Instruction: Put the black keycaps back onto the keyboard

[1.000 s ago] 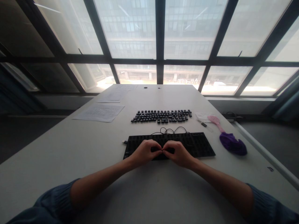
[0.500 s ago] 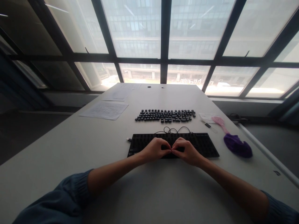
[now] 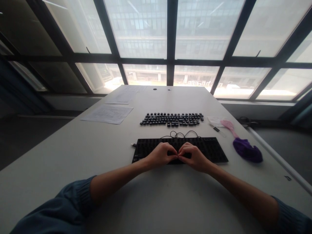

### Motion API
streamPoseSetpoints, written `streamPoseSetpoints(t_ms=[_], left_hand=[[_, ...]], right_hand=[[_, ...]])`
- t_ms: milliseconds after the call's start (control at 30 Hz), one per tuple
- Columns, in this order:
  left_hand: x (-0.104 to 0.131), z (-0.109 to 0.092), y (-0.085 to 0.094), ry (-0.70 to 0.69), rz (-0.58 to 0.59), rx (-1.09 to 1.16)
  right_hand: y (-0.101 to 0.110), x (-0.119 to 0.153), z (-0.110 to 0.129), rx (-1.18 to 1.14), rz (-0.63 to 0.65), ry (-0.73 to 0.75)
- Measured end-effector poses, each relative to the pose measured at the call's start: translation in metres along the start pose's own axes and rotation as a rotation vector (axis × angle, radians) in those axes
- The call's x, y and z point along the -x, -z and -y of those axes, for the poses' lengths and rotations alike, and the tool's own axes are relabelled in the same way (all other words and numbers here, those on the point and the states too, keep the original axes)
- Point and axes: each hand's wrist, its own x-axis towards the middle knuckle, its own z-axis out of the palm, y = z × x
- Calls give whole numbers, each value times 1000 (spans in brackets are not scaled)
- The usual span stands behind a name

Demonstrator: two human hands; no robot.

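A black keyboard base [image 3: 214, 151] lies on the white table near its front, mostly bare of keycaps, with a few caps at its lower left corner. My left hand [image 3: 162, 154] and my right hand [image 3: 193, 156] meet over the middle of its front edge. Thumb and fingers of each hand are pinched, and the fingertips touch each other. Whatever they hold, if anything, is too small to make out. Behind the keyboard its thin black cable [image 3: 179, 134] is coiled. Farther back, many loose dark keycaps [image 3: 172, 119] stand in rows.
Printed sheets of paper [image 3: 107, 114] lie at the back left. To the right are a small tool with a dark handle [image 3: 216, 129], a clear plastic bag [image 3: 214, 121], a pink brush [image 3: 227, 124] and a purple cloth [image 3: 247, 150]. Windows rise behind the white table [image 3: 60, 152].
The whole view has shifted slightly. My hands stay pinched together at the same place over the keyboard, with no clear movement of the objects.
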Motion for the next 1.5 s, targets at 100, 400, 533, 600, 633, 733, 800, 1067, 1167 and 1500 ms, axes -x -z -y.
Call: streamPoseSetpoints(t_ms=[100, 400, 533, 600, 633, 733, 800, 1067, 1167, 1500], left_hand=[[1, 0, -1, 4, -3, 9], [1, 4, -4, -30, 10, 5], [2, 7, -6, -83, 0, -22], [3, 8, -7, -129, -10, -26], [4, 9, -7, -154, -11, -27], [6, 10, -7, -226, -4, -51], [8, 10, -6, -267, 2, -101], [11, 12, -3, -404, 15, -380], [12, 10, -3, -416, 35, -427], [11, 12, -8, -399, 13, -357]], right_hand=[[1, 0, -1, -2, 1, 12], [0, 0, 1, 43, 28, 56], [1, 1, 3, 74, 16, 109], [0, 3, 2, 105, 24, 145], [0, 4, 1, 126, 31, 162], [-2, 6, -1, 190, 42, 202], [-2, 6, -2, 233, 44, 225], [3, 5, 1, 423, 85, 309], [1, 5, 2, 472, 91, 344], [-3, 5, -4, 482, 77, 368]])
